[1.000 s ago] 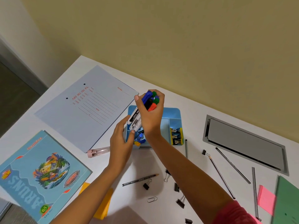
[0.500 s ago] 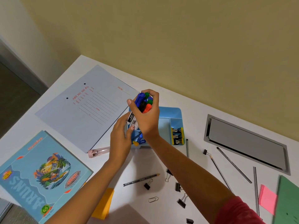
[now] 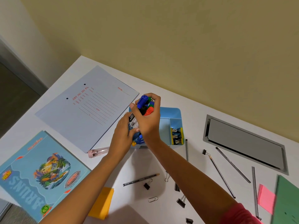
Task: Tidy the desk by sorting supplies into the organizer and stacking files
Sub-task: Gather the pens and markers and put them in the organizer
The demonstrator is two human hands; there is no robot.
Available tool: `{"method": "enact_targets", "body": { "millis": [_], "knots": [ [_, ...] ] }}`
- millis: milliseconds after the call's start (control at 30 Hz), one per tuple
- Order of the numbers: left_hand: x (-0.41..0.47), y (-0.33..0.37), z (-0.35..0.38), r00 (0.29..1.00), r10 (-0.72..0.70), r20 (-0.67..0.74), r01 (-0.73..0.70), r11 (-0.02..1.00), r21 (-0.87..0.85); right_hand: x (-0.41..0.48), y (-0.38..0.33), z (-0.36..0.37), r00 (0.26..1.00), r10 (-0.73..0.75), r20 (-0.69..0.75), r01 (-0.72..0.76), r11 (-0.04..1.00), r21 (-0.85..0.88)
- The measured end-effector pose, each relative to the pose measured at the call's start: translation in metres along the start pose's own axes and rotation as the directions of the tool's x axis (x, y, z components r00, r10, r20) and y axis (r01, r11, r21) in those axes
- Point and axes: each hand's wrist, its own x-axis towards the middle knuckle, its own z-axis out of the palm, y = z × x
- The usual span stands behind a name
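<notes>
Head view: nearest, below the hands, pencils [image 3: 141, 179], binder clips [image 3: 146, 186] and a paper clip [image 3: 153, 199] lie loose, unsorted. Left of the forearms lies a notebook [image 3: 40, 173] printed "ARUNS", "NEW". The left hand [image 3: 123, 135] steadies what the right hand [image 3: 148, 120] clutches upright, a bundle of markers [image 3: 145, 106], probably to slot them into the blue organizer [image 3: 169, 113] beneath. Beyond the left hand, a file [image 3: 90, 109] reads "ART. NO. 1011".
</notes>
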Motion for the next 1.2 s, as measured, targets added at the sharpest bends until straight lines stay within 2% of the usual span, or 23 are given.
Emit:
{"method": "enact_targets", "body": {
  "millis": [167,400,567,733,833,1000,1100,1200],
  "knots": [
    [0.001,0.006,0.000,1.000,0.026,-0.003,-0.026,0.999,0.018,-0.004,-0.003,-0.007,0.997,-0.041,0.066,0.043,0.999,-0.027],
    [0.000,-0.006,0.001,0.994,0.108,0.019,-0.108,0.994,0.000,-0.004,-0.004,-0.003,0.989,0.068,0.131,-0.053,0.992,-0.110],
    [-0.004,0.001,-0.003,0.991,0.127,0.035,-0.121,0.984,-0.131,-0.010,0.006,0.002,0.992,0.073,0.107,-0.044,0.967,-0.252],
    [0.002,-0.007,-0.005,0.986,0.164,0.001,-0.164,0.986,-0.030,-0.005,0.009,0.010,0.989,0.117,0.088,-0.078,0.930,-0.360],
    [0.006,-0.005,-0.008,0.981,0.194,0.004,-0.194,0.980,-0.034,-0.002,0.004,0.005,0.974,0.136,0.181,-0.059,0.925,-0.375],
    [0.006,0.003,-0.010,0.970,0.239,0.033,-0.234,0.964,-0.124,0.006,-0.002,-0.018,0.903,0.222,0.367,-0.085,0.931,-0.354],
    [0.003,0.000,-0.011,0.975,0.215,0.048,-0.202,0.959,-0.197,0.009,0.000,-0.029,0.849,0.230,0.476,-0.058,0.935,-0.349],
    [0.002,-0.010,-0.009,0.987,0.147,0.066,-0.133,0.975,-0.180,0.008,0.006,-0.031,0.843,0.221,0.490,-0.021,0.924,-0.381]
  ]
}}
